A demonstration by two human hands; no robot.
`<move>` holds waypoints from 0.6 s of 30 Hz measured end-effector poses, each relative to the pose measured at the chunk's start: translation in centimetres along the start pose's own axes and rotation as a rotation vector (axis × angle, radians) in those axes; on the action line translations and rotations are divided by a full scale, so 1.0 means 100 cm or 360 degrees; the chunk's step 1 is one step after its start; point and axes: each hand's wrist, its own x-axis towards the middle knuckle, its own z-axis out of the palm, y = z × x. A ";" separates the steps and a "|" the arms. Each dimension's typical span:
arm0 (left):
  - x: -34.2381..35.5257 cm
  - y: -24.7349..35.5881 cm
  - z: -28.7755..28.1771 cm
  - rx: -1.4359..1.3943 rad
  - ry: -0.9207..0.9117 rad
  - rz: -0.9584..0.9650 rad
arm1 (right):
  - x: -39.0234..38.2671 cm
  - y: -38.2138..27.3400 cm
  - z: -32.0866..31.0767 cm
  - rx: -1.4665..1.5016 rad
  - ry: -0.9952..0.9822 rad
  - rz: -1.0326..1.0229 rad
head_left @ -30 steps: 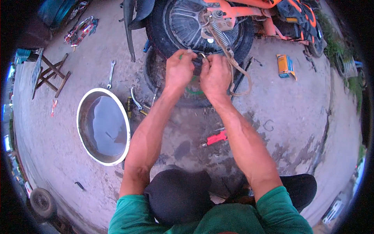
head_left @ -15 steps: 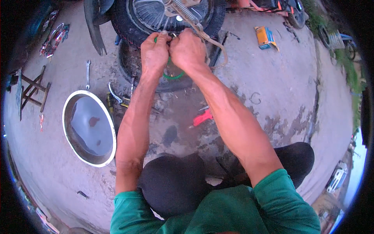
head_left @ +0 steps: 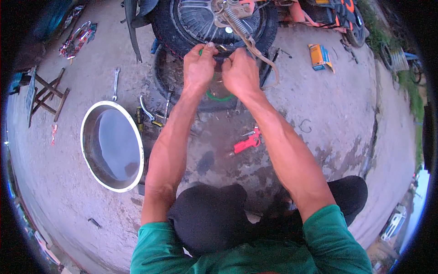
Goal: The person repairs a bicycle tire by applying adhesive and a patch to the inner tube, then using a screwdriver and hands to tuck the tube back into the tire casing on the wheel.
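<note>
Over at the left of the frame, a round basin (head_left: 91,146) with a white rim is holding dark, see-through liquid (head_left: 119,146). A silver wrench (head_left: 116,84) is lying just above it, pointing up the frame. At the top middle, the left hand (head_left: 199,68) is squeezing narrow, pinching a green hose (head_left: 219,97). Below the hands, the hose is bending in a long curve, bowing toward the bottom of the frame; its ends are hiding. A big black wheel (head_left: 194,20) is sitting above, its flat side facing the camera. The right hand (head_left: 240,73) is curling at the tire's lower edge; I can't tell what it is holding. Lower down, a red tool (head_left: 247,144) is slanting up to the right. At the upper right, a yellow and blue box (head_left: 319,57) is lying, its inside not showing.
</note>
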 end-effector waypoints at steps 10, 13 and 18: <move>-0.007 0.007 -0.003 -0.0181 -0.0041 -0.0137 | -0.032 0.006 -0.007 0.0141 0.0109 -0.0372; -0.010 0.011 -0.006 -0.0260 -0.0059 -0.0181 | -0.054 0.005 -0.016 0.0226 0.0020 -0.0390; -0.019 0.004 -0.011 -0.0390 -0.0070 -0.0232 | -0.082 0.028 -0.028 0.0434 -0.0133 -0.0334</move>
